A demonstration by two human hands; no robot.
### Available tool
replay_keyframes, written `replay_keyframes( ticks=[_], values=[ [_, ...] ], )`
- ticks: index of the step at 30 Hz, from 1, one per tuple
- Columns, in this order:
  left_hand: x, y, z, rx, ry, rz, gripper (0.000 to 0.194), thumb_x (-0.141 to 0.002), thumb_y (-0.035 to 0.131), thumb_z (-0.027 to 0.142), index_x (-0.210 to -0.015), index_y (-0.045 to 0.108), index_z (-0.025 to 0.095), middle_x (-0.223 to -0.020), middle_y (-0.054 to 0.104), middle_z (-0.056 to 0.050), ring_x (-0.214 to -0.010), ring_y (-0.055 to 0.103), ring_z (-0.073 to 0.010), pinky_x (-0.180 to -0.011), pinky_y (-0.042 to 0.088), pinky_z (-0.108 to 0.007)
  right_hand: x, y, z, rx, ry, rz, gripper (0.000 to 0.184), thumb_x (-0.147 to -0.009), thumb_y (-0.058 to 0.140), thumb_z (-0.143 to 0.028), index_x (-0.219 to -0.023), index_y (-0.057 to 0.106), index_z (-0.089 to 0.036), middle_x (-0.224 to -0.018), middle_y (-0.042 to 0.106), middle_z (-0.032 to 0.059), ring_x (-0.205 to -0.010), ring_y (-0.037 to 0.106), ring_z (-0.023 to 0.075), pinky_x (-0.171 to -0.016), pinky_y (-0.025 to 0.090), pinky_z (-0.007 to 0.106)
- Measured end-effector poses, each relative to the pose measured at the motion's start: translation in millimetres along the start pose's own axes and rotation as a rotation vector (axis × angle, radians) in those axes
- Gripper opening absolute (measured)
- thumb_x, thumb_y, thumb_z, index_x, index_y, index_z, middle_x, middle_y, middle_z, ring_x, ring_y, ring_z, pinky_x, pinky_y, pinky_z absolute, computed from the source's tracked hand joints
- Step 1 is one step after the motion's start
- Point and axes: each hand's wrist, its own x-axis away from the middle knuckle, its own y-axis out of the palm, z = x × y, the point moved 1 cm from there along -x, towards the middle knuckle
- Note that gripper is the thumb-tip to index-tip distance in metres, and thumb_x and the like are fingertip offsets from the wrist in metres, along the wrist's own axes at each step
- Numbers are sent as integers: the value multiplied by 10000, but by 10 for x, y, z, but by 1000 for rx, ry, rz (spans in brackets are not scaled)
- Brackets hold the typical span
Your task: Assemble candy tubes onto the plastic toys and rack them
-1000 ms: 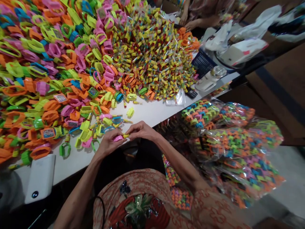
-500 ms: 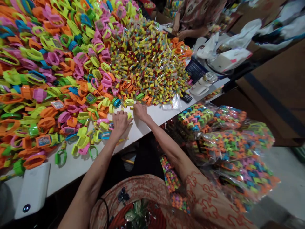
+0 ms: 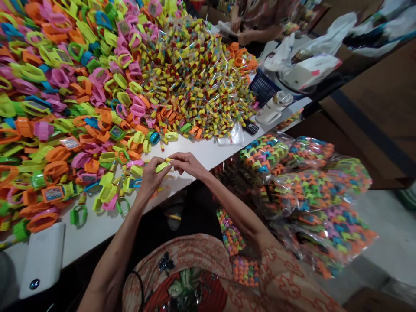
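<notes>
My left hand [image 3: 150, 177] is closed around a yellow-green plastic toy watch [image 3: 161, 167] above the front edge of the white table. Close against it, my right hand [image 3: 189, 165] pinches a small yellow tube [image 3: 168, 160] at the end of the watch; the fingers partly hide it. Beyond the hands lies a big heap of small yellow tubes [image 3: 195, 82] with red ends, in clear wrap. To the left spreads a pile of toy watches [image 3: 58, 154] in orange, pink, green, yellow and blue.
A white power bank [image 3: 43, 258] lies at the table's left corner. To the right are a black remote [image 3: 251, 127], a clear-lidded bottle [image 3: 274, 107] and a blue basket [image 3: 261, 86]. Filled clear bags [image 3: 312, 195] are stacked below the table. Another person's hands [image 3: 240, 30] are across the table.
Both hands have drawn back from the pile toward the table edge and come together. The left now holds up a yellow-green toy watch, and the right brings a small yellow tube to it.
</notes>
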Motion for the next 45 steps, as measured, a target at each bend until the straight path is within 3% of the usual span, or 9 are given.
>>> replay_keyframes(
  ticks=[6,15,21,25,29,33,37,45],
  values=[
    [156,-157,65,5,164,127,321,-888,748,488,-803,624,204,-809,702,-3,-768,673,-148,-723,523,-270,83,113,-100,45,-13,-10,306,-880,638,-390,-931,754,-111,-622,551,-38,-531,470,62,-485,381,173],
    [199,-208,40,-19,259,78,365,-919,710,547,-854,662,192,-789,711,-13,-733,683,-141,-683,525,-259,119,160,-75,69,13,-42,360,-904,614,-429,-971,746,-100,-634,557,-36,-508,449,58,-520,384,194],
    [217,-274,19,-80,267,-2,368,-937,684,555,-867,670,194,-778,707,-13,-698,673,-139,-643,515,-254,161,141,-109,224,-84,-78,332,-915,633,-408,-960,772,-109,-769,650,23,-660,541,93,-596,416,199],
    [214,-308,51,-92,310,-69,380,-943,668,570,-866,674,198,-841,733,-38,-777,706,-159,-702,546,-275,155,148,-129,189,-49,-90,356,-925,603,-414,-983,767,-103,-717,623,9,-581,500,86,-550,405,203],
    [230,-306,33,-99,283,-65,375,-948,660,571,-894,684,200,-833,731,-36,-771,708,-165,-699,551,-283,138,181,-125,169,-63,-90,342,-927,597,-397,-970,759,-99,-747,629,12,-582,490,81,-565,419,214],
    [273,-282,-15,-68,228,-80,388,-922,701,565,-1032,699,193,-901,753,-51,-812,727,-182,-719,575,-294,154,178,-114,243,-79,-100,275,-944,590,-314,-989,768,-109,-784,649,16,-624,515,85,-603,416,215],
    [283,-277,-16,-109,262,-121,350,-957,670,520,-1094,742,206,-981,766,-74,-903,734,-203,-795,594,-330,175,158,-118,354,-108,-90,212,-944,607,-247,-937,762,-103,-744,634,8,-629,536,83,-621,403,207],
    [249,-346,-17,-91,272,-55,353,-943,677,539,-1007,753,200,-897,771,-65,-818,730,-195,-723,578,-313,170,257,-67,113,-77,-35,355,-891,693,-457,-938,728,-108,-681,623,-17,-507,520,68,-518,427,201]
  ],
)
